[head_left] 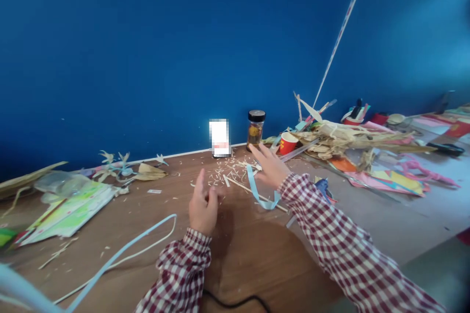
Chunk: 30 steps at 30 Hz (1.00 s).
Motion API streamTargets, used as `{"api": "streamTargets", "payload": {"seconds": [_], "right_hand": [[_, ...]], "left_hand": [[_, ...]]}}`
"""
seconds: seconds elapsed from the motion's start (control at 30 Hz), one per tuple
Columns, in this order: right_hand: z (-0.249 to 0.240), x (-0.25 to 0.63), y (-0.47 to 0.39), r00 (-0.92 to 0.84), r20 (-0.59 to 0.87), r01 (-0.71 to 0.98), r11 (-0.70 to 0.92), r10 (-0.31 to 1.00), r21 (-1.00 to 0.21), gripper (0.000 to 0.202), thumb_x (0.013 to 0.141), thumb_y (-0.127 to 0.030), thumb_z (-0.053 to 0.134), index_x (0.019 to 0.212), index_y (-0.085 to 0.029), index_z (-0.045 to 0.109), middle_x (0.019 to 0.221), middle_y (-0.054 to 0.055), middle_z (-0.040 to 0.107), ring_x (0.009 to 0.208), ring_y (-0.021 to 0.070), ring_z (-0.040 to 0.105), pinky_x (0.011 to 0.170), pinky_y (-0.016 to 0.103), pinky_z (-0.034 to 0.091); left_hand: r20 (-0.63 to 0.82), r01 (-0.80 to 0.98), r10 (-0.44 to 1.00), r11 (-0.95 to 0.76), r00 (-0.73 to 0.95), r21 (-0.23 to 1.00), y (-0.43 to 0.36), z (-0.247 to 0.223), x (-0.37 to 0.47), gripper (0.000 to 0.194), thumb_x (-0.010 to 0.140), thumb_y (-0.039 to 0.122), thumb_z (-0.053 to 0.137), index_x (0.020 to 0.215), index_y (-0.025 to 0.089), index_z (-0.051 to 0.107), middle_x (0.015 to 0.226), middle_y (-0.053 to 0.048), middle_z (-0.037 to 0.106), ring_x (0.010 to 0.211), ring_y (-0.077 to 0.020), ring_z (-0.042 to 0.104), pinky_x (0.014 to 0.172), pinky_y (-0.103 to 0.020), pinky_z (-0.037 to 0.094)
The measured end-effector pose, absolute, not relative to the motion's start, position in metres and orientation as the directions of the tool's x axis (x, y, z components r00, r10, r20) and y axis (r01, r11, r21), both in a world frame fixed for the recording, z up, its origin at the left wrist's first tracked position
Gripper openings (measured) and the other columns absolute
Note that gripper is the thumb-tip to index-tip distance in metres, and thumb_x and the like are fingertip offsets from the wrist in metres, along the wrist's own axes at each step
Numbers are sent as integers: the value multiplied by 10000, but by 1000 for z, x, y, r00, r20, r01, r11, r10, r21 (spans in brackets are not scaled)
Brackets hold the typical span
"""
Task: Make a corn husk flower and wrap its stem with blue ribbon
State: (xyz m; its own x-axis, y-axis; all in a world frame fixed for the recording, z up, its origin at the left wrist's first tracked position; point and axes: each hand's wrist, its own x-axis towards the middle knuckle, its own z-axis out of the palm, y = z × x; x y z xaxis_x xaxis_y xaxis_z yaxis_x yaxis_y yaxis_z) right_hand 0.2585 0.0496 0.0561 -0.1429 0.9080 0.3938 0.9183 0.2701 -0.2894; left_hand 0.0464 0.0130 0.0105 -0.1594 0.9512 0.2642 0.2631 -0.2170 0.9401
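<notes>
Head view, littered brown table (238, 249), blue wall (165, 49)

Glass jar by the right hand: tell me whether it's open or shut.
Shut: a black lid covers the jar's top.

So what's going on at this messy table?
Someone is at a brown table scattered with pale scraps. Their left hand looks open, with nothing visible in it. The right hand is spread beside a light-blue strip; whether it touches the strip is unclear. Just beyond that hand are a lidded jar and a red cup.
</notes>
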Motion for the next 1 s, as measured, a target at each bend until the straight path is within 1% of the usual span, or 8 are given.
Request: {"api": "streamTargets", "payload": {"seconds": [0.07, 0.17, 0.27, 0.37, 0.6, 0.77, 0.9, 1.0], "right_hand": [[49, 244, 41, -214, 414, 856, 375, 884, -357, 655, 755, -258, 556, 1353, -228, 288, 1396, 109, 289, 1244, 272, 309, 981, 438, 289], [44, 217, 21, -303, 337, 589, 453, 891, -669, 563, 838, -364, 443, 1358, -227, 279, 1416, 84, 262, 1291, 244, 233, 1021, 431, 255], [44, 195, 4, -368, 118, 107, 167, 922, -980, 535, 892, -489, 204, 1359, -237, 271, 1377, 93, 346, 1216, 222, 380, 893, 391, 414], [44, 187, -2, -401, -7, -189, -90, 916, -978, 588, 875, -551, 114, 1315, -247, 359, 1353, 99, 385, 1189, 227, 411, 833, 381, 446], [40, 193, 3, -440, -77, -121, -145, 895, -982, 661, 816, -648, 172, 1290, -250, 405, 1224, 128, 514, 1047, 241, 526, 804, 386, 426], [45, 190, -2, -457, -43, -70, -84, 888, -994, 616, 813, -645, 207, 1239, -286, 470, 1170, 76, 558, 1024, 223, 546, 780, 342, 444], [42, 186, -2, -440, -60, -55, -93, 896, -994, 591, 813, -634, 243, 1165, -269, 547, 1047, 73, 627, 913, 204, 605, 704, 311, 475], [35, 190, 6, -286, -88, -59, -109, 954, -992, 545, 819, -597, 309, 1058, -212, 613, 900, 91, 668, 748, 185, 639, 543, 259, 476]], "left_hand": [[262, 135, 956, -244, -131, 960, 17, 8, 45, 638, 725, 319, 592, 1313, 213, 368, 1100, -108, 601, 953, -199, 580, 790, -320, 461], [38, -132, 999, -39, -8, 991, 18, 5, 45, 431, 749, 402, 546, 1106, 161, 570, 1159, -137, 569, 989, -232, 569, 825, -376, 456], [-60, -251, 995, 79, 82, 965, 14, 8, 44, 420, 740, 422, 559, 1062, 154, 583, 1122, -135, 591, 961, -242, 581, 787, -389, 480], [27, -186, 997, -13, 73, 982, 9, 9, 43, 482, 725, 380, 600, 1166, 204, 513, 1213, -119, 533, 1017, -240, 548, 798, -371, 480], [102, -2, 994, -102, 45, 995, 11, 3, 33, 570, 658, 315, 677, 1192, 218, 501, 1202, -111, 545, 993, -226, 565, 816, -342, 469], [59, -55, 994, -54, 89, 997, 13, 0, 31, 338, 669, 347, 652, 947, 155, 653, 926, -97, 684, 822, -216, 631, 751, -338, 487], [32, -30, 999, -33, -19, 999, 13, 0, 30, 266, 645, 375, 664, 769, 140, 683, 763, -69, 694, 697, -174, 619, 657, -277, 477], [-52, -90, 986, 38, -157, 995, 16, 2, 28, 320, 612, 417, 676, 768, 137, 681, 680, -42, 669, 577, -117, 566, 514, -206, 425]]}}
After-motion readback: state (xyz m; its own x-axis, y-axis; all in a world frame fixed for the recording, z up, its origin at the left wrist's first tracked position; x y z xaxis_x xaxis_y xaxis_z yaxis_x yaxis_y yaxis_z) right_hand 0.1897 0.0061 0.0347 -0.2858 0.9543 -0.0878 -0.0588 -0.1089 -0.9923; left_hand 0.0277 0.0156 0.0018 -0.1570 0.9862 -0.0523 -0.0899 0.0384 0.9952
